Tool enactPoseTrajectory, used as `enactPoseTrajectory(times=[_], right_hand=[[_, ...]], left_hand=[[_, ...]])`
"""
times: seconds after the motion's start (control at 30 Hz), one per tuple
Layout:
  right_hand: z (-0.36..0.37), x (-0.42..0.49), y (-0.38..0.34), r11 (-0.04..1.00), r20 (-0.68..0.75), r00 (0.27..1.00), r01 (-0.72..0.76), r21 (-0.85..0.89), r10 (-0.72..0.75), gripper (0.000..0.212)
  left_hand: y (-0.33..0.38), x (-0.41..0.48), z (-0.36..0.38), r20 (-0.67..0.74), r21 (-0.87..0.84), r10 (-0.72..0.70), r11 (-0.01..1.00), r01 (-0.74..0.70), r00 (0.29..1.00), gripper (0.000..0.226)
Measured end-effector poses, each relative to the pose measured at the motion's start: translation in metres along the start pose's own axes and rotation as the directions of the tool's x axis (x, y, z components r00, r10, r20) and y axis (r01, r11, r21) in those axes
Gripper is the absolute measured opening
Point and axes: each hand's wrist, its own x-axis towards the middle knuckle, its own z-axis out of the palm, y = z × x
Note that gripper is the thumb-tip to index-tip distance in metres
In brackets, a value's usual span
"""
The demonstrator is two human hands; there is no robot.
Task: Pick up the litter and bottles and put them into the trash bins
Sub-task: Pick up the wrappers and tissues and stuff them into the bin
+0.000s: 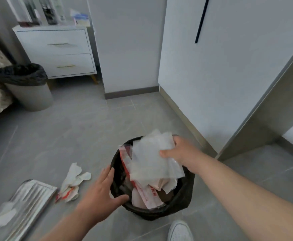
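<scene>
Litter [149, 159] in tight pinch of right hand [183, 153]

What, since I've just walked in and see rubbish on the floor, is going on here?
A person is clearing litter. Their right hand grips a bundle of white and clear wrappers over the near black-lined bin, which already holds packaging. The left hand touches the bin's rim, fingers straight. A crumpled wrapper and a silver packet lie on the floor beside it; a second lined bin stands by the drawers.
</scene>
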Motion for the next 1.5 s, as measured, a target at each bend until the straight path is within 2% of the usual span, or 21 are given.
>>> enactPoseTrajectory(times=[0.03, 0.07, 0.1, 0.13, 0.17, 0.23, 0.33, 0.4, 0.63, 0.73, 0.83, 0.93, 1.03, 1.17, 1.27, 1.37, 1.5], right_hand=[[0.009, 0.003, 0.009, 0.971, -0.020, 1.000, -0.019, -0.238, 0.015, 0.045], [0.017, 0.005, 0.017, 0.865, -0.083, 0.997, -0.044, -0.500, 0.002, 0.054], [0.025, 0.005, 0.024, 0.718, -0.139, 0.987, -0.040, -0.695, -0.080, 0.059], [0.032, 0.004, 0.028, 0.589, -0.139, 0.971, 0.002, -0.808, -0.194, 0.061], [0.040, 0.003, 0.030, 0.513, -0.089, 0.958, 0.068, -0.856, -0.274, 0.062], [0.054, 0.001, 0.031, 0.505, 0.061, 0.965, 0.187, -0.843, -0.255, 0.062], [0.075, 0.002, 0.037, 0.449, 0.216, 0.976, 0.209, -0.869, -0.037, 0.063], [0.083, 0.005, 0.043, 0.430, 0.229, 0.973, 0.195, -0.881, 0.029, 0.064], [0.094, 0.015, 0.057, 0.487, 0.189, 0.978, 0.125, -0.865, 0.084, 0.071], [0.099, 0.014, 0.049, 0.454, 0.156, 0.988, 0.128, -0.882, 0.023, 0.065], [0.109, 0.013, 0.026, 0.436, 0.126, 0.977, 0.190, -0.880, -0.171, 0.055], [0.124, 0.002, -0.011, 0.577, 0.057, 0.908, 0.311, -0.755, -0.415, 0.040], [0.148, -0.004, -0.038, 0.618, 0.043, 0.837, 0.436, -0.655, -0.545, 0.024], [0.196, -0.008, -0.043, 0.603, 0.106, 0.782, 0.552, -0.575, -0.615, 0.032], [0.225, -0.010, -0.034, 0.566, 0.212, 0.781, 0.584, -0.581, -0.588, 0.035], [0.243, -0.008, -0.025, 0.539, 0.290, 0.789, 0.591, -0.601, -0.542, 0.038], [0.257, -0.013, -0.012, 0.512, 0.420, 0.782, 0.620, -0.594, -0.460, 0.040]], left_hand=[[-0.002, 0.001, 0.002, -0.015, -0.029, 0.007, 1.000, -0.007, 1.000, 0.101], [-0.003, 0.002, 0.002, -0.031, -0.055, 0.013, 0.998, -0.015, 0.999, 0.103], [-0.005, 0.003, 0.003, -0.041, -0.075, 0.010, 0.997, -0.013, 0.999, 0.104], [-0.007, 0.004, 0.005, -0.045, -0.092, 0.004, 0.996, -0.008, 0.999, 0.104], [-0.009, 0.005, 0.007, -0.047, -0.108, 0.000, 0.994, -0.005, 0.999, 0.104], [-0.012, 0.006, 0.011, -0.050, -0.133, 0.009, 0.991, -0.016, 0.999, 0.105], [-0.017, 0.008, 0.015, -0.057, -0.161, 0.016, 0.987, -0.026, 0.998, 0.107], [-0.019, 0.009, 0.017, -0.049, -0.197, 0.018, 0.980, -0.027, 0.999, 0.108], [-0.022, 0.010, 0.020, -0.045, -0.268, 0.020, 0.963, -0.031, 0.999, 0.109], [-0.024, 0.002, 0.020, -0.068, -0.271, 0.036, 0.961, -0.053, 0.997, 0.098], [-0.045, -0.022, 0.029, -0.086, -0.302, -0.010, 0.953, -0.017, 0.996, 0.072], [-0.094, -0.053, 0.048, -0.111, -0.260, -0.138, 0.960, 0.105, 0.984, 0.052], [-0.156, -0.085, 0.073, 0.011, -0.143, -0.277, 0.951, 0.275, 0.961, 0.039], [-0.215, -0.119, 0.101, 0.149, -0.077, -0.441, 0.887, 0.455, 0.885, 0.041], [-0.227, -0.130, 0.115, 0.225, -0.055, -0.491, 0.856, 0.514, 0.842, 0.060], [-0.229, -0.131, 0.127, 0.294, 0.068, -0.455, 0.887, 0.457, 0.841, 0.061], [-0.229, -0.126, 0.138, 0.306, 0.166, -0.402, 0.915, 0.367, 0.863, 0.055]])
